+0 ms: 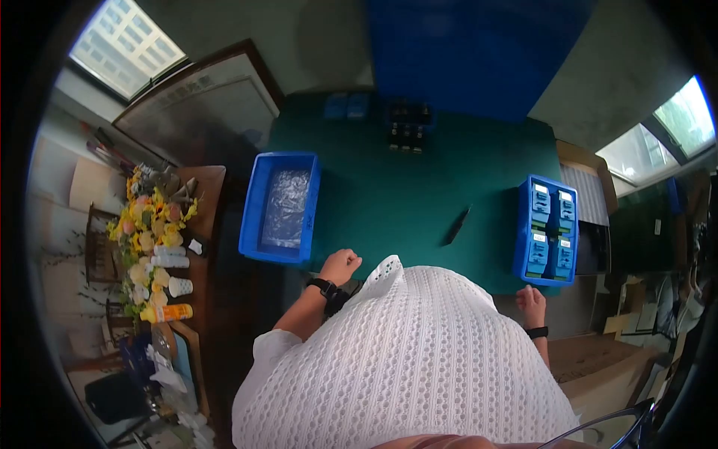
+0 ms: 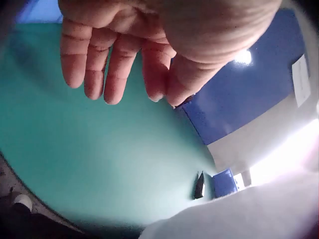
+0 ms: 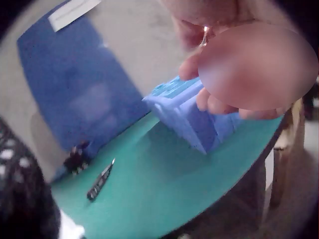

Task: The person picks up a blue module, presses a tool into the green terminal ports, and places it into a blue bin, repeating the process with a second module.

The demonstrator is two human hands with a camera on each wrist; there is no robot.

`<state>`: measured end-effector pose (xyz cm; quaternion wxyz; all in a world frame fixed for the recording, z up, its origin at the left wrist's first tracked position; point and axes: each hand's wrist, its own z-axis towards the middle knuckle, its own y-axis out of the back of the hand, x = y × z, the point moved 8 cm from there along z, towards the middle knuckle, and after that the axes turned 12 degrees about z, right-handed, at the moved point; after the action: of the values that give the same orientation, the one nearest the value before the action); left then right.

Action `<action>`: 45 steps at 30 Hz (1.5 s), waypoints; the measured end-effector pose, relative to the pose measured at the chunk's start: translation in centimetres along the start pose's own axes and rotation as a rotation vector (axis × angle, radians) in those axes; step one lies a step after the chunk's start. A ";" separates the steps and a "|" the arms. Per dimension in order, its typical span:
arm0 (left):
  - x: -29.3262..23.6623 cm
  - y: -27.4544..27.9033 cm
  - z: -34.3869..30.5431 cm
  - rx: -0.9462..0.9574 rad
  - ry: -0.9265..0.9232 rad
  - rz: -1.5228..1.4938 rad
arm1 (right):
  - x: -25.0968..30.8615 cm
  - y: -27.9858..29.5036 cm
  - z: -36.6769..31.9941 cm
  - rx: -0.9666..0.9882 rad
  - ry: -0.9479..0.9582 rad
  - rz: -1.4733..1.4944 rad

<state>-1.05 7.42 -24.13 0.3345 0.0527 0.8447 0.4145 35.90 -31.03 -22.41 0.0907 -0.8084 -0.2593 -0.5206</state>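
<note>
My left hand (image 1: 342, 266) hovers at the front of the green table, to the right of a blue bin (image 1: 317, 202) lined with clear plastic. In the left wrist view its fingers (image 2: 119, 69) hang loosely, thumb tip close to the index fingertip, with no object showing in the hand. At the right, my right hand (image 1: 532, 302) is just in front of a second blue bin (image 1: 547, 281), which carries several light-blue boxes (image 1: 538, 253) with white labels. The right fingers are loosely bent and overlap this bin (image 3: 189, 119) in the right wrist view, partly blurred there.
A slim black tool (image 1: 458, 226) with a pointed tip lies between the bins on the green table (image 1: 389, 224). Several dark parts (image 1: 407, 135) and flat blue pieces (image 1: 346, 105) sit at the back. A brown side table (image 1: 213, 179) with flowers stands left; an open carton (image 1: 587, 157) stands right.
</note>
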 end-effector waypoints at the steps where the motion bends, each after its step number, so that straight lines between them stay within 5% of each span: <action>1: -0.2 -0.4 -0.6 -0.030 -0.033 0.027 | 1.0 -0.9 0.0 0.062 0.056 -0.113; 7: -0.3 -2.2 -2.4 -0.085 -0.073 0.044 | 6.4 -10.2 -1.8 0.443 0.372 -0.604; 14: 2.2 -2.6 -5.6 -0.212 0.028 -0.076 | 5.8 -16.7 0.2 0.742 0.392 -0.871; 17: 6.6 -4.7 -8.1 -0.206 0.262 -0.365 | 5.2 -18.4 0.3 0.811 0.534 -0.944; 19: 13.4 -9.9 -8.9 -0.013 0.358 -0.260 | 4.9 -19.1 0.5 0.818 0.732 -0.968; 21: 25.5 -19.9 -10.5 -0.134 0.298 0.191 | 5.4 -19.5 0.7 0.811 0.811 -0.978; 22: 23.0 -17.7 -13.6 -0.089 0.508 0.047 | 5.9 -19.7 0.8 0.805 0.851 -0.983; 23: 18.7 -14.1 -17.1 -0.066 0.723 -0.088 | 7.5 -20.1 0.9 0.824 0.798 -0.895; 25: 19.8 -17.6 -19.8 0.003 0.835 -0.155 | 14.2 -21.5 -0.6 0.850 0.687 -0.718; 27: 25.3 -27.0 -19.1 0.265 0.685 -0.155 | 23.2 -21.7 -5.1 0.849 0.621 -0.456; 29: 28.4 -30.5 -18.2 0.301 0.662 -0.067 | 31.4 -20.5 -11.5 1.014 1.072 -0.113; 31: 30.1 -32.7 -16.4 0.340 0.624 0.029 | 34.8 -19.0 -17.0 1.302 1.093 0.278; 33: 29.8 -34.2 -14.7 0.384 0.576 0.124 | 36.8 -17.8 -21.6 1.675 1.152 0.563; 35: 26.6 -30.6 -13.6 0.405 0.491 0.157 | 36.9 -17.7 -22.9 1.717 1.006 0.620; 37: 26.6 -29.0 -12.9 0.347 0.494 0.157 | 37.2 -17.1 -22.9 1.754 1.145 0.741; 41: 33.2 -34.4 -9.7 0.206 0.255 0.198 | 36.7 -15.6 -21.9 1.839 0.954 0.601; 42: 33.2 -33.4 -10.3 0.219 0.391 0.221 | 36.5 -15.2 -21.7 1.834 0.924 0.579; 45: 30.7 -29.8 -10.6 0.198 0.385 0.205 | 36.1 -14.1 -21.7 1.766 1.042 0.661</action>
<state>-25.59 -7.72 -57.47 0.1168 0.0907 0.9197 0.3636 23.09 -16.36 17.54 0.8777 -0.1661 -0.2415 -0.3792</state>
